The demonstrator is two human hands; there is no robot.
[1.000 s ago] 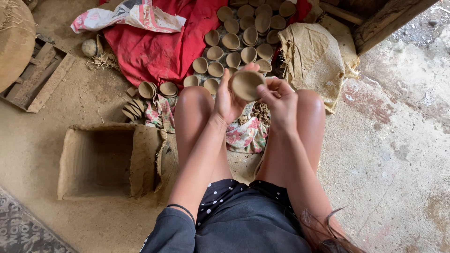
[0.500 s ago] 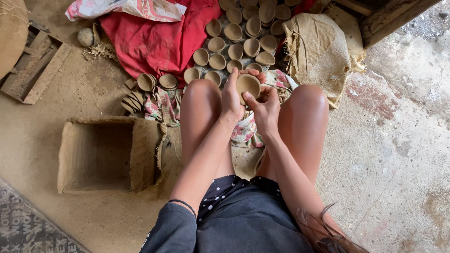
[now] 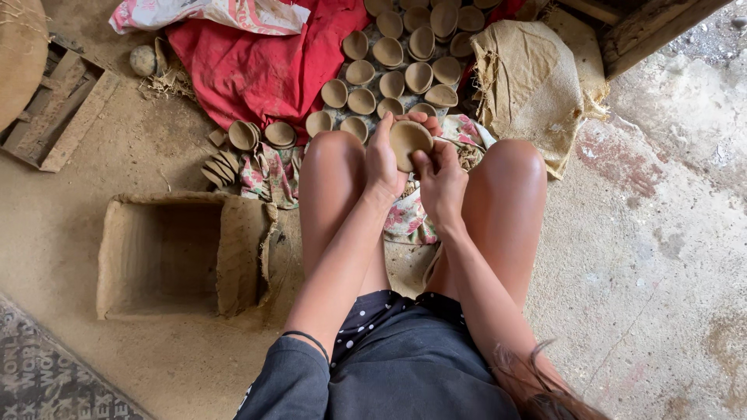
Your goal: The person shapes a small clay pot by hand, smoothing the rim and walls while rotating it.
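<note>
Red cloth (image 3: pixel 257 74), burlap sack (image 3: pixel 529 85), clay-lined box (image 3: pixel 167 253).

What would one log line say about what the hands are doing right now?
left hand: holds clay cup | right hand: thumb pressed on cup | cups: rows on floor ahead | pit: left of knees

clay bowl (image 3: pixel 409 143) drawn nearer between the knees, tipped more upright, right hand (image 3: pixel 440 183) slid beneath toward 6 o'clock
</note>
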